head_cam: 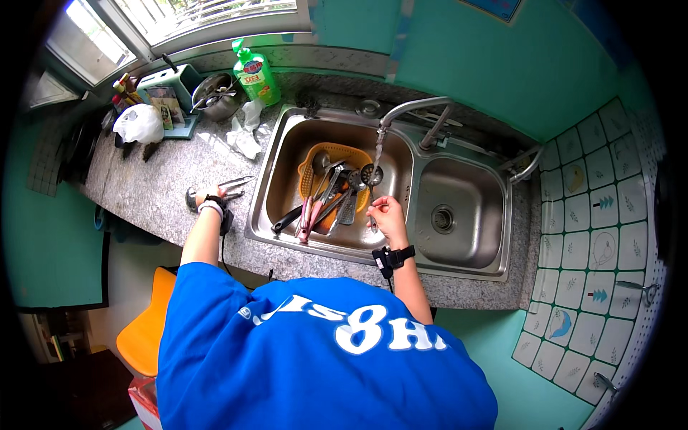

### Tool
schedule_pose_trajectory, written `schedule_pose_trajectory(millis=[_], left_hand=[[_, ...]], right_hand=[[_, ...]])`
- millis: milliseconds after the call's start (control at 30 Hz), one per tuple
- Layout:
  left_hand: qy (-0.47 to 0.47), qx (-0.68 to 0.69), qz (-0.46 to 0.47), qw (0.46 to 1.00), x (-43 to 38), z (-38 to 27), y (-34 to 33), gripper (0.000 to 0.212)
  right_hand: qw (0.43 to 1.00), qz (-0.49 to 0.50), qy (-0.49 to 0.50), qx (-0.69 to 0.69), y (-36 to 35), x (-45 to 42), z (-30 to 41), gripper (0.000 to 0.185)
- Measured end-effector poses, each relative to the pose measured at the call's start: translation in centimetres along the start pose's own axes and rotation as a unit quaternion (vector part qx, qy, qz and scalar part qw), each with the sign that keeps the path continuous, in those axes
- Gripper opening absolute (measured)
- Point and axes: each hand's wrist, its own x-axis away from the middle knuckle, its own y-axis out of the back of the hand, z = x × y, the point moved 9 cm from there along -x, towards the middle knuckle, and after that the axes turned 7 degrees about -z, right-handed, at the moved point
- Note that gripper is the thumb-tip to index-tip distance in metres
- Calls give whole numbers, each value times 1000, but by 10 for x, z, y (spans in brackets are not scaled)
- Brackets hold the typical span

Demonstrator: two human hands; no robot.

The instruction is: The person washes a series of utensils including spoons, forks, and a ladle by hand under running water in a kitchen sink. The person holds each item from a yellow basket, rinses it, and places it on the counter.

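Note:
My right hand grips the handle of a small slotted ladle, whose perforated bowl is under water running from the faucet. Beneath, in the large steel sink basin, an orange plastic colander holds several utensils, among them pink-handled ones and a black handle. On the granite counter left of the sink is my left hand, at metal utensils that look like tongs; its fingers are partly hidden, so its grip cannot be told.
A green soap pump bottle, a steel pot with utensils, crumpled tissue and a white plastic bag stand or lie at the back left. A smaller sink basin is on the right. An orange chair is below the counter.

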Motion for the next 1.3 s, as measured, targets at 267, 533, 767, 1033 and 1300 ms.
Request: schedule_pose_trajectory(millis=[267,533,767,1033,1300], left_hand=[[-108,51,50,992,-53,3,-40,27],[-209,102,463,855,236,-156,-143,22],[-258,87,474,837,317,-159,-237,30],[-105,247,581,769,356,-166,-277,25],[-211,251,593,735,358,-182,-268,34]], right_hand=[[996,45,48,56,-9,15,31,10],[996,54,62,39,-6,33,57,9],[991,108,74,3,-3,55,90,12],[945,19,100,310,50,79,82,34],[844,-118,212,478,71,70,88,25]])
